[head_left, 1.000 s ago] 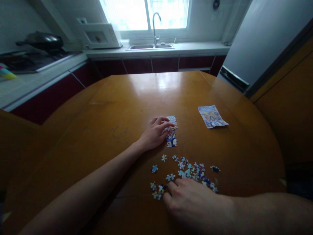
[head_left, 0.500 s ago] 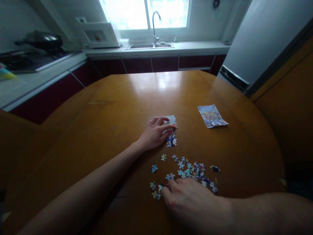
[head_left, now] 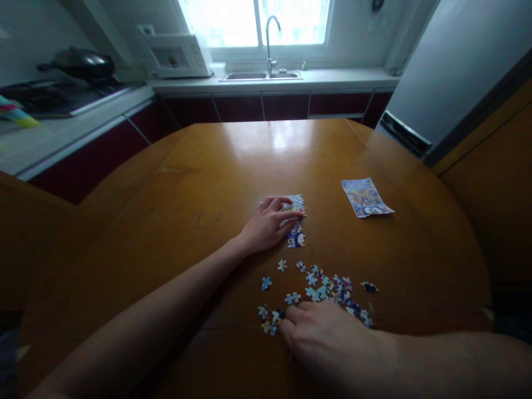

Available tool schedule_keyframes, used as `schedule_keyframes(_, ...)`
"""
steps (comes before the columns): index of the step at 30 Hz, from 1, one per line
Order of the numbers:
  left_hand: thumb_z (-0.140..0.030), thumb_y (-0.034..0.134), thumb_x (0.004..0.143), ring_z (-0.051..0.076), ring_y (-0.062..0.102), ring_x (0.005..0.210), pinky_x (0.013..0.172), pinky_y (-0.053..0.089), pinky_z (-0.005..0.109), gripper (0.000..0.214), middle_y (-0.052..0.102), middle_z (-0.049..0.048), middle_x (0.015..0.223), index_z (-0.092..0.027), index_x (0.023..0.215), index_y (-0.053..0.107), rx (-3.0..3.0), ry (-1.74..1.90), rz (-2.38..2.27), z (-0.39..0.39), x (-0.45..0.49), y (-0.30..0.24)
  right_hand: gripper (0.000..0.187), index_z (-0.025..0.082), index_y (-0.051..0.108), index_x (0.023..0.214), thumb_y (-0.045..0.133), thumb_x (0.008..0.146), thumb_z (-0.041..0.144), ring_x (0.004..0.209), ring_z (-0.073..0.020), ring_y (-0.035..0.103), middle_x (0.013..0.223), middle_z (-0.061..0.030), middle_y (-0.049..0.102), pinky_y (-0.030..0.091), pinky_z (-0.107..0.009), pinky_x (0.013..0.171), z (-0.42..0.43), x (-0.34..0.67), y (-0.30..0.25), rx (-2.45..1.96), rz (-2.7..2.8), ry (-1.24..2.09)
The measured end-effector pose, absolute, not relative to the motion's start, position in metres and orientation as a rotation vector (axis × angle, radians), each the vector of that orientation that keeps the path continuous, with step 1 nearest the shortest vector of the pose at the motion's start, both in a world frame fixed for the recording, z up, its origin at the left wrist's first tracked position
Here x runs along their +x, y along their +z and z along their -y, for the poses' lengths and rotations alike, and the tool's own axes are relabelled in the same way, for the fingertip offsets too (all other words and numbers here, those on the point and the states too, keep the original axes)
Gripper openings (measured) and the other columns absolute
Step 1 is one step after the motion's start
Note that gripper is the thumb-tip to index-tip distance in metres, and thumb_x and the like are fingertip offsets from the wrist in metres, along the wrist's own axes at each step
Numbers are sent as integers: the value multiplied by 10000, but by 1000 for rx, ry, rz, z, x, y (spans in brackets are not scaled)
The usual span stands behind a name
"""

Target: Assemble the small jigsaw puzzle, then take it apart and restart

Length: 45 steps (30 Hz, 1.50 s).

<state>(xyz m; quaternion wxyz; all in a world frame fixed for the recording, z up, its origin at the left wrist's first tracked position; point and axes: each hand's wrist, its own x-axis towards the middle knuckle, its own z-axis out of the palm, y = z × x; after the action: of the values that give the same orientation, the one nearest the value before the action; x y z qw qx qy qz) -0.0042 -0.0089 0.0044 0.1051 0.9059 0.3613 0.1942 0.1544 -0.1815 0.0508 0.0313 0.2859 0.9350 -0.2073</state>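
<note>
My left hand (head_left: pixel 272 221) lies with its fingers spread on a partly joined jigsaw puzzle (head_left: pixel 296 239), covering its left and middle parts. Nearer to me, my right hand (head_left: pixel 316 332) is curled palm down at the edge of the loose puzzle pieces (head_left: pixel 322 291). Its fingertips point down and are hidden, so whatever they pinch does not show. Just left of those fingers sits a small cluster of pieces (head_left: pixel 270 321). A blue piece (head_left: pixel 266 283) and a yellowish piece (head_left: pixel 282 265) lie apart from the pile, and a dark piece (head_left: pixel 369 287) is off to its right.
A creased picture sheet (head_left: pixel 366 197) lies to the right on the wooden table (head_left: pixel 233 166). Beyond the table are a counter with a sink (head_left: pixel 245 76), a microwave (head_left: pixel 177 55) and a wok (head_left: pixel 85 64) on the stove. A fridge (head_left: pixel 453 72) stands at the right.
The whole view has shifted slightly, so the scene sits a little further right. Both hands keep nearly the same places relative to the puzzle and the pieces.
</note>
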Motion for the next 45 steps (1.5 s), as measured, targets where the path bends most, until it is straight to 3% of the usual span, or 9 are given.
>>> schedule_keyframes(4,-397,569,1007,282,447,1273,1099,377,517,268,556,34,1362,-411,1243,698,2671,598,-1056,9,-4,2,211,150,646,942,709,743,125,725,-182,649,885,-56,726,435,-272,595,167,165,75,964,-2802,-1011)
schedule_keyframes(7,-396,578,1004,282,457,1256,1091,380,519,270,561,33,1352,-416,1246,694,2681,612,-1041,7,-5,-1,165,167,676,859,565,845,46,758,-149,637,887,-48,717,464,-260,689,139,177,85,1341,-2898,-1292)
schedule_keyframes(11,-366,608,988,283,458,1261,1087,390,514,266,575,45,1337,-372,1239,694,2672,670,-1029,5,-6,-2,156,160,718,853,569,895,135,728,-152,629,826,-50,729,477,-273,676,85,197,66,1822,-2956,-1594)
schedule_keyframes(15,-290,623,977,261,496,1222,1090,404,500,198,606,44,1271,-328,1139,729,2626,739,-1013,5,-5,0,129,144,744,843,616,846,129,731,-172,658,800,-67,750,493,-291,692,45,214,37,2274,-2852,-1438)
schedule_keyframes(20,-269,701,922,261,514,1191,1077,423,501,107,631,42,1228,-302,994,772,2588,782,-999,5,-5,3,142,145,754,839,623,830,91,772,-180,691,834,-77,773,512,-293,740,35,216,20,2315,-2822,-1319)
schedule_keyframes(28,-292,730,904,258,520,1169,1046,454,480,93,647,42,1203,-305,974,789,2563,813,-995,4,-4,1,121,147,764,805,655,819,97,740,-183,702,802,-73,775,505,-285,703,32,211,15,2367,-2796,-1219)
schedule_keyframes(45,-299,720,908,269,517,1192,1054,449,511,95,647,39,1216,-313,975,785,2568,798,-1008,3,-5,-1,145,129,805,824,663,798,131,720,-196,719,802,-88,793,515,-271,673,28,210,15,2405,-2740,-1353)
